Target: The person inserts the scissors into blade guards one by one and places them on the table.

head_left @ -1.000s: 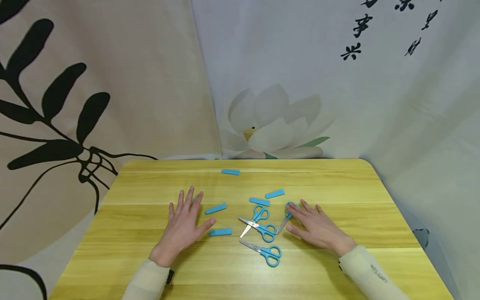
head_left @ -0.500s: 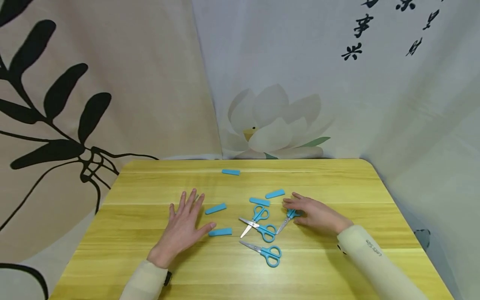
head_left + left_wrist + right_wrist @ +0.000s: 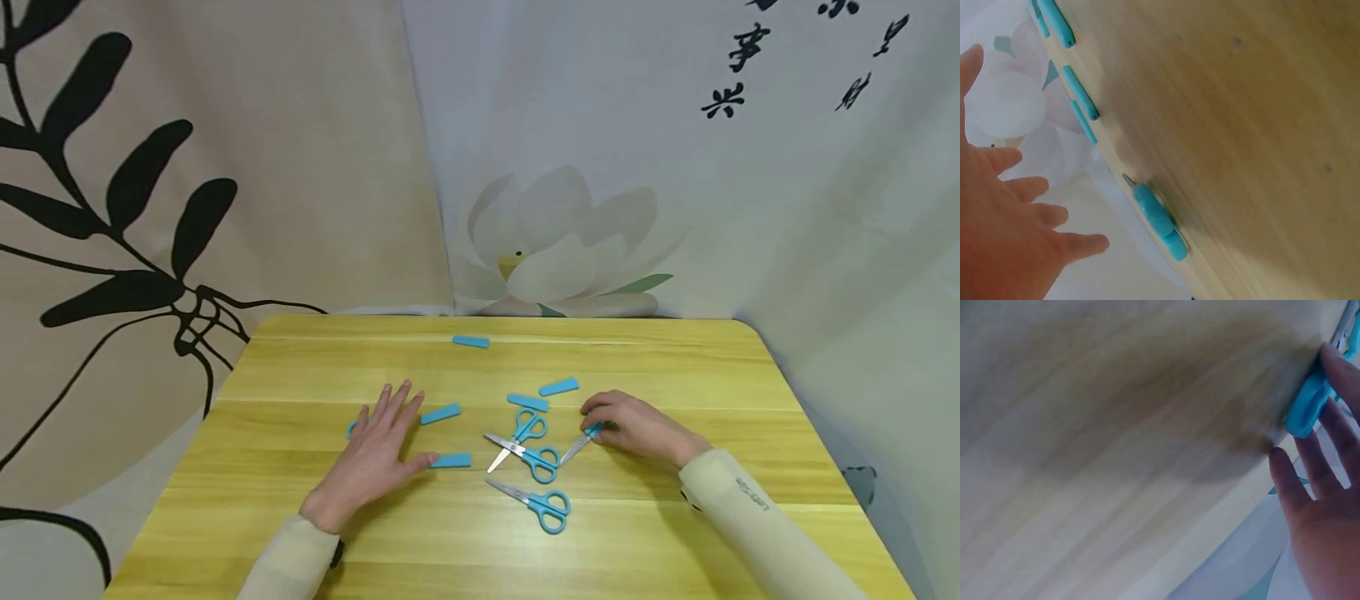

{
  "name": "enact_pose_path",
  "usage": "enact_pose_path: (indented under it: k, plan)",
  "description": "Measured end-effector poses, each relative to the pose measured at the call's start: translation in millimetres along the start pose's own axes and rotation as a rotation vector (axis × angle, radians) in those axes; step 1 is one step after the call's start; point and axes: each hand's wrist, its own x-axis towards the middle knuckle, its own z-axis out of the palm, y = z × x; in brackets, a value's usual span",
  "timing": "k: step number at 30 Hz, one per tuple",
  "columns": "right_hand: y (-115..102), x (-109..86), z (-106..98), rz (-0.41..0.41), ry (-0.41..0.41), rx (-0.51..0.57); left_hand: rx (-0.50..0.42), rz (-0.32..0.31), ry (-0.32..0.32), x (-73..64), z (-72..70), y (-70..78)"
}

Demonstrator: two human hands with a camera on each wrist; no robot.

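My right hand (image 3: pixel 637 427) pinches a pair of small scissors (image 3: pixel 579 446) by the blue handle, blades pointing down-left. In the right wrist view, fingers and thumb are around the blue handle (image 3: pixel 1310 403). The left hand (image 3: pixel 375 450) hovers with spread, straight fingers and holds nothing. Part of another pair of scissors (image 3: pixel 1154 209) lies beneath it, mostly hidden in the head view. Two crossed pairs of scissors (image 3: pixel 538 460) lie between the hands, with a further pair (image 3: pixel 546 507) nearer me.
Several blue blade covers lie about the wooden table (image 3: pixel 675 550): one at the back (image 3: pixel 471 342), two behind the crossed scissors (image 3: pixel 558 387), and two by the left hand (image 3: pixel 441 414). A patterned curtain (image 3: pixel 337 167) hangs behind the table.
My right hand has gone from lying flat over the scissors to pinching their handle. The left hand stays spread and nearly still. The head view has shifted slightly.
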Motion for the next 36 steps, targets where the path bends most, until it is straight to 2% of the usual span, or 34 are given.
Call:
enact_pose_path:
  k: [8, 14, 17, 27, 36]
  plan:
    - [3, -9.8, -2, 0.006, 0.033, -0.049, -0.007, 0.099, -0.049, 4.6, 4.9, 4.7]
    - [-2, -21.7, -7, 0.079, 0.048, -0.034, -0.064, 0.191, -0.085, 9.1, 10.5, 8.7]
    - [-5, -25.4, -8, 0.111, 0.051, -0.026, -0.091, 0.217, -0.088, 11.6, 13.0, 10.0]
    - [-14, -34.3, -10, 0.146, 0.104, -0.017, -0.128, 0.196, -0.181, 19.0, 16.7, 15.4]
    - [-25, -42.5, -10, 0.205, 0.151, 0.017, -0.15, 0.211, -0.203, 22.3, 20.9, 12.7]
